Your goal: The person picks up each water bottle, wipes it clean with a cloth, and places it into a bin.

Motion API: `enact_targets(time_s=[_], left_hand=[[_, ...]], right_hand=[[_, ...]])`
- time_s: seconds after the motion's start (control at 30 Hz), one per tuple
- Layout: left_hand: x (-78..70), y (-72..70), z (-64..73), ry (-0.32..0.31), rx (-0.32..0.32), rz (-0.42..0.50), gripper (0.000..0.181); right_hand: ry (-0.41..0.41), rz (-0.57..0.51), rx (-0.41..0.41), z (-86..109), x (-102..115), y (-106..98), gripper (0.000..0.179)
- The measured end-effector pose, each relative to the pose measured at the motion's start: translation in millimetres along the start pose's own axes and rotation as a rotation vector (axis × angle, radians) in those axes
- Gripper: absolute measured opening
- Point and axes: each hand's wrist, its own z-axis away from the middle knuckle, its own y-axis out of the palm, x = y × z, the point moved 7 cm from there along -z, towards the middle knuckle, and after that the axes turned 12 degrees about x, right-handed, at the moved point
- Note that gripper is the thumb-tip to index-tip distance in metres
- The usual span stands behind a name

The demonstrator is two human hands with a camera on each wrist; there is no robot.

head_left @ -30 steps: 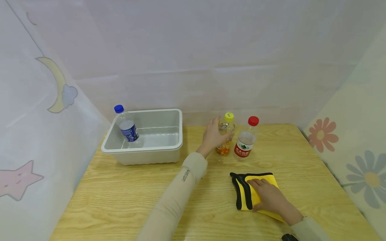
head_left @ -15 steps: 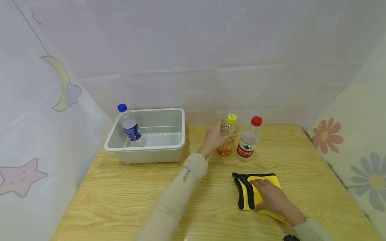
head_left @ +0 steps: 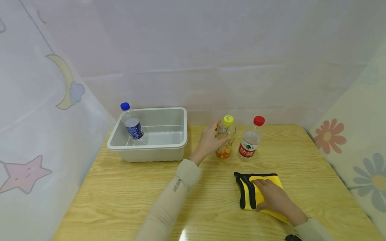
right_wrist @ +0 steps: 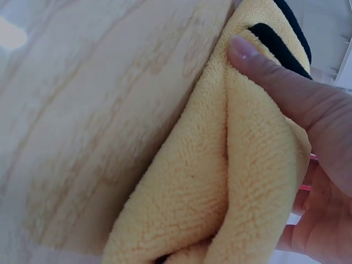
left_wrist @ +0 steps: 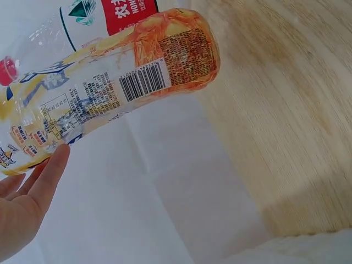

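Observation:
My left hand (head_left: pixel 210 139) holds a clear plastic bottle (head_left: pixel 223 147) with a yellow cap and orange print near its base, thumb on one side and fingers on the other. In the left wrist view, the fingers touch the bottle's yellow printed part (left_wrist: pixel 82 104). Just right of it, apart, stands a clear bottle (head_left: pixel 248 145) with a red cap and red-and-white label. Nearer the front, my right hand (head_left: pixel 272 197) grips a folded yellow cloth (head_left: pixel 249 192) with black edging. The right wrist view shows the thumb on the fluffy cloth (right_wrist: pixel 187 181), fingers on its other side.
A pale grey plastic bin (head_left: pixel 155 152) stands at the table's back left. Inside it leans a blue-capped bottle (head_left: pixel 134 129) with a blue label. The wood-grain table (head_left: pixel 126 197) is bounded by white printed sheets (head_left: pixel 193 67) behind and at both sides.
My left hand has shifted slightly left with the yellow-capped bottle, widening its gap from the red-capped one. My right hand stays on the cloth. The head view has turned a little left.

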Motion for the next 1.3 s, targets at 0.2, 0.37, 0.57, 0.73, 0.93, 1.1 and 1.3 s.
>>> enact_targets(time_s=[0.2,0.37,0.57,0.73,0.93,1.1,1.3], left_hand=[[0.2,-6.4,18.7,0.02,0.014,-0.056,0.076],[-3.3,-11.2,30.9,0.044,0.021,-0.069,0.077],[-10.5,-13.1,42.7,0.121,0.028,-0.062,0.074],[-15.2,-13.2,53.6,0.158,0.037,-0.047,0.072],[-15.3,-11.5,67.2,0.155,0.074,0.002,0.073],[-15.0,-10.9,79.4,0.166,0.1,0.04,0.072],[-12.6,-9.1,94.2,0.142,0.113,0.015,0.072]], right_hand=[[0.002,-0.005,0.014,-0.1,-0.2,-0.1,0.086],[-0.001,-0.006,0.021,-0.3,-1.2,0.3,0.087],[0.002,-0.011,0.028,-0.4,-2.0,0.8,0.087],[0.008,-0.02,0.031,-0.7,-3.0,1.5,0.087],[0.002,-0.024,0.024,-0.8,-4.8,2.7,0.087],[0.013,-0.038,0.022,-1.1,-7.5,4.0,0.085],[0.041,-0.056,0.002,-1.4,-12.0,4.1,0.08]])
